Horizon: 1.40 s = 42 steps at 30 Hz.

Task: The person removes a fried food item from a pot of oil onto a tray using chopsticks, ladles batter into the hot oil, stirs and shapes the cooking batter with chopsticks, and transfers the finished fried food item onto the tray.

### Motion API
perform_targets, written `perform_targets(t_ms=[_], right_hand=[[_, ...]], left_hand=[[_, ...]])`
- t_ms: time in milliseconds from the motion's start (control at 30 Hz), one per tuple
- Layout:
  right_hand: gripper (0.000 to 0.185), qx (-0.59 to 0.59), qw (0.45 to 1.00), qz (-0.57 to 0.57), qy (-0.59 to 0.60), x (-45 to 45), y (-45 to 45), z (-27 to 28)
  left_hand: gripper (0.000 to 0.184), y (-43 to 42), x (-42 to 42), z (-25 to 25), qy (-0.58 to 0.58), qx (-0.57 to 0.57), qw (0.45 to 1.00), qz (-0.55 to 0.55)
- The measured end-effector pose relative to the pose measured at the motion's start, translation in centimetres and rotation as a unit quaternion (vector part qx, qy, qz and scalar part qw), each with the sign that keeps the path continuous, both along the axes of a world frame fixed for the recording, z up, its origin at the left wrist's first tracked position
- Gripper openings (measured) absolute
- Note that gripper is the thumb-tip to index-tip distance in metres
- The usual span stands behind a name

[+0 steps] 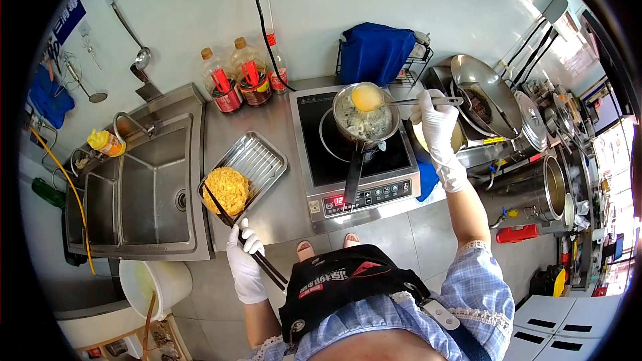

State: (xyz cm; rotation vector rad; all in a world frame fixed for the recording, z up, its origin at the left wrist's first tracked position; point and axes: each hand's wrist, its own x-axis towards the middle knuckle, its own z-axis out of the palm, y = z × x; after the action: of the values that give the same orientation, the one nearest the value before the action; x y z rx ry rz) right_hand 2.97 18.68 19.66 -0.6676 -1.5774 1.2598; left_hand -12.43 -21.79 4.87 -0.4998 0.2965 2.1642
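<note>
My left hand [245, 266], in a white glove, is closed around dark chopsticks [269, 270]. Their tips rest against a round, yellow, crinkly fried egg cake [228, 190] at the near left end of a ridged metal tray [266, 164]. Also gloved in white, my right hand [438, 124] grips the handle of a ladle [414, 101]. Yellow liquid that looks like beaten egg [366, 97] fills the ladle's bowl, held over a small pan [340, 122] with bubbling contents. That pan sits on an induction cooker [314, 154], its black handle [354, 177] pointing toward me.
A double sink [155, 180] lies left of the tray. Several sauce bottles [251, 73] stand against the wall. Partly behind my right hand is a pot [416, 140] beside the cooker. A wok [485, 87] and a tall steel pot [528, 190] are on the right.
</note>
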Motion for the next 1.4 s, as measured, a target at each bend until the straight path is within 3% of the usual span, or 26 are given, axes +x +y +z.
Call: perform_targets(t_ms=[1100, 1400], right_hand=[[0.014, 0.021, 1.000, 0.017, 0.003, -0.2, -0.7, 0.7], [0.015, 0.029, 0.999, 0.014, -0.018, -0.3, -1.1, 1.2]], left_hand=[[0.028, 0.7, -0.3, 0.5, 0.007, -0.024, 1.000, -0.002], [0.029, 0.6, -0.6, -0.2, 0.013, 0.015, 1.000, -0.022]])
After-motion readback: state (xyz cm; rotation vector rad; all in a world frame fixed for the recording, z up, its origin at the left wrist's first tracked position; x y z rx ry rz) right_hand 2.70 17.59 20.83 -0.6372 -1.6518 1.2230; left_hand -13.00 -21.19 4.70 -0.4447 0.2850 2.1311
